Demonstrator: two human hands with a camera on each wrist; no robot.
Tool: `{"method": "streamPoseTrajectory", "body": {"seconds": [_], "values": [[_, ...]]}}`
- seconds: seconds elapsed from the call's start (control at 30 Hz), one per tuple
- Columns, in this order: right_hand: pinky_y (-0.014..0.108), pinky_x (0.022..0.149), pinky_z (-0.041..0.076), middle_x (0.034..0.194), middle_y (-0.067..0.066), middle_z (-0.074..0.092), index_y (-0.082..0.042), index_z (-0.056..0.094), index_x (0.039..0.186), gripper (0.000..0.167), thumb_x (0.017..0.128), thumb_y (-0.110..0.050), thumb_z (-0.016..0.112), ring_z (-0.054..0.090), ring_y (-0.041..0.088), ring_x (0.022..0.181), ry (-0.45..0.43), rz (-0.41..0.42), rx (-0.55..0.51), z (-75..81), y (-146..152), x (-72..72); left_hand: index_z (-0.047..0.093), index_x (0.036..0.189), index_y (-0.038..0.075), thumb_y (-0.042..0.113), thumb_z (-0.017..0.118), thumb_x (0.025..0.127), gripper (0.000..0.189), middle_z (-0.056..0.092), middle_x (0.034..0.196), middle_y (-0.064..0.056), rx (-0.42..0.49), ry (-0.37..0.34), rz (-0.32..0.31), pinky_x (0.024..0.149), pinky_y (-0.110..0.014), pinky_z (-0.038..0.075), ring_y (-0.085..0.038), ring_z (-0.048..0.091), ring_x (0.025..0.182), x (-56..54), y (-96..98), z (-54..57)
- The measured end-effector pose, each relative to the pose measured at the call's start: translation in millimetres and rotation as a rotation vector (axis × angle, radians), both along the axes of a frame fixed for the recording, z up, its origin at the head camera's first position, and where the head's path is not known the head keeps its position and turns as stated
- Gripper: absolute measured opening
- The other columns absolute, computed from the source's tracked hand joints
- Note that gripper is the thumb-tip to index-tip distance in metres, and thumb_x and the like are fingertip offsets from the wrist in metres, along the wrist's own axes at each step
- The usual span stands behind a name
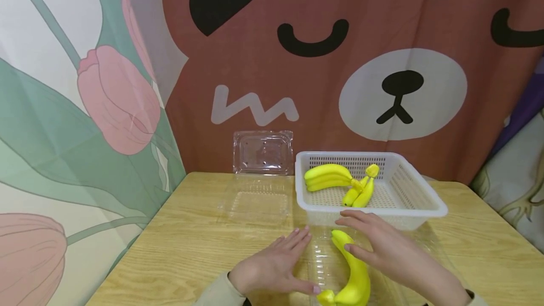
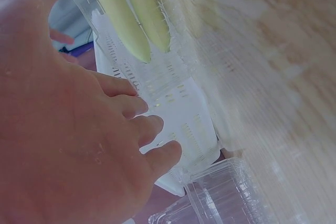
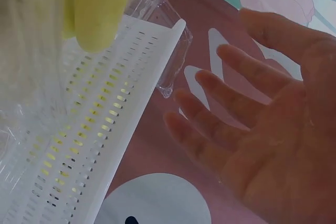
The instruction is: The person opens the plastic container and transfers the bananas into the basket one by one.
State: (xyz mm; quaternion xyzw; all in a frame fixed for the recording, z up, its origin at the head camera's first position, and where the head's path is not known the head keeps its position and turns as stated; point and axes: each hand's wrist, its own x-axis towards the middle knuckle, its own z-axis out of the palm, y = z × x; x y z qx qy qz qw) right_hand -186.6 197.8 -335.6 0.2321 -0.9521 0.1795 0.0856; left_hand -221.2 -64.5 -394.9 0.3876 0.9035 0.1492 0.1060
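A yellow banana bunch lies in a clear plastic box at the table's front; two bananas show in the left wrist view. My left hand is at the box's left side, fingers extended, its thumb tip close to the stem end. Whether that thumb touches the box or the stem, I cannot tell. Over the box's right side hovers my right hand, fingers spread and thumb overlapping the bunch in the head view. Its palm holds nothing in the right wrist view.
Behind the box stands a white perforated basket with more banana bunches inside. To its left sits another clear box, its lid raised. A bear-print curtain hangs behind the wooden table.
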Motion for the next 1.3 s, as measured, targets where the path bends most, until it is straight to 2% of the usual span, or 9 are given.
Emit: {"method": "streamPoseTrajectory", "body": {"seconds": [0.1, 0.2, 0.3, 0.4, 0.6, 0.83, 0.97, 1.1, 1.3], "values": [[0.058, 0.097, 0.045, 0.141, 0.005, 0.052, -0.022, 0.065, 0.127, 0.043, 0.087, -0.032, 0.076, 0.05, 0.033, 0.126, -0.042, 0.021, 0.023, -3.1, 3.3, 0.0, 0.011, 0.159, 0.012, 0.076, 0.048, 0.086, 0.104, 0.003, 0.164, -0.001, -0.002, 0.0, -0.002, 0.118, -0.048, 0.019, -0.02, 0.005, 0.149, -0.4, 0.1, -0.6], [0.061, 0.097, 0.044, 0.141, 0.007, 0.052, -0.022, 0.067, 0.124, 0.044, 0.083, -0.035, 0.079, 0.05, 0.035, 0.126, -0.145, 0.022, 0.037, -7.0, 4.5, -1.8, 0.011, 0.159, 0.013, 0.077, 0.048, 0.085, 0.105, 0.003, 0.165, 0.0, -0.003, -0.002, -0.001, 0.118, -0.049, 0.019, -0.019, 0.005, 0.149, 0.0, -0.1, -0.4], [0.064, 0.097, 0.042, 0.142, 0.006, 0.051, -0.023, 0.068, 0.122, 0.046, 0.08, -0.037, 0.081, 0.048, 0.036, 0.127, -0.281, -0.015, 0.049, -10.8, 4.0, -3.5, 0.011, 0.159, 0.013, 0.077, 0.048, 0.085, 0.105, 0.003, 0.164, 0.0, -0.004, -0.004, 0.003, 0.118, -0.048, 0.019, -0.019, 0.005, 0.149, 0.6, -0.1, 0.1], [0.067, 0.099, 0.038, 0.144, 0.009, 0.049, -0.021, 0.069, 0.121, 0.046, 0.08, -0.039, 0.081, 0.046, 0.038, 0.128, -0.351, -0.045, 0.046, -14.5, 3.7, -4.1, 0.011, 0.159, 0.013, 0.078, 0.047, 0.085, 0.106, 0.003, 0.165, -0.001, -0.012, 0.007, 0.008, 0.118, -0.048, 0.018, -0.019, 0.006, 0.149, 1.0, 0.4, 0.8], [0.066, 0.099, 0.038, 0.137, 0.018, 0.053, -0.013, 0.067, 0.119, 0.044, 0.082, -0.033, 0.08, 0.049, 0.042, 0.123, -0.332, -0.065, 0.023, -26.1, 5.1, -3.3, 0.011, 0.159, 0.012, 0.08, 0.045, 0.084, 0.107, 0.003, 0.165, -0.002, -0.019, 0.023, 0.011, 0.118, -0.047, 0.018, -0.02, 0.006, 0.149, 1.9, 0.8, 0.7], [0.062, 0.097, 0.042, 0.13, 0.015, 0.059, -0.01, 0.065, 0.125, 0.049, 0.082, -0.026, 0.081, 0.055, 0.038, 0.118, -0.354, -0.138, 0.022, -33.7, 1.3, -5.1, 0.009, 0.159, 0.013, 0.078, 0.047, 0.085, 0.105, 0.002, 0.165, -0.002, -0.011, 0.021, 0.006, 0.118, -0.048, 0.017, -0.017, 0.004, 0.149, 3.0, 0.6, 0.6], [0.062, 0.097, 0.043, 0.129, 0.016, 0.06, -0.008, 0.064, 0.126, 0.049, 0.082, -0.026, 0.08, 0.056, 0.038, 0.117, -0.335, -0.115, 0.004, -37.1, -1.2, -3.9, 0.011, 0.159, 0.012, 0.077, 0.048, 0.086, 0.104, 0.002, 0.165, -0.001, -0.006, 0.017, 0.007, 0.118, -0.048, 0.018, -0.018, 0.004, 0.149, 3.3, 0.5, 1.2], [0.061, 0.096, 0.044, 0.124, 0.012, 0.063, -0.01, 0.067, 0.122, 0.043, 0.083, -0.025, 0.079, 0.058, 0.036, 0.113, -0.314, -0.099, -0.004, -39.8, -2.6, -2.0, 0.013, 0.159, 0.011, 0.075, 0.049, 0.086, 0.104, 0.002, 0.165, -0.001, 0.003, -0.001, 0.007, 0.118, -0.048, 0.018, -0.019, 0.006, 0.149, 2.9, 0.2, 1.2], [0.061, 0.094, 0.045, 0.113, 0.005, 0.067, -0.015, 0.071, 0.113, 0.03, 0.084, -0.021, 0.078, 0.06, 0.033, 0.108, -0.364, -0.098, -0.01, -40.4, -2.8, -3.8, 0.013, 0.159, 0.011, 0.077, 0.049, 0.085, 0.105, 0.002, 0.165, -0.001, 0.002, 0.002, 0.007, 0.118, -0.048, 0.018, -0.022, 0.008, 0.149, 2.5, 0.1, -0.1]]}}
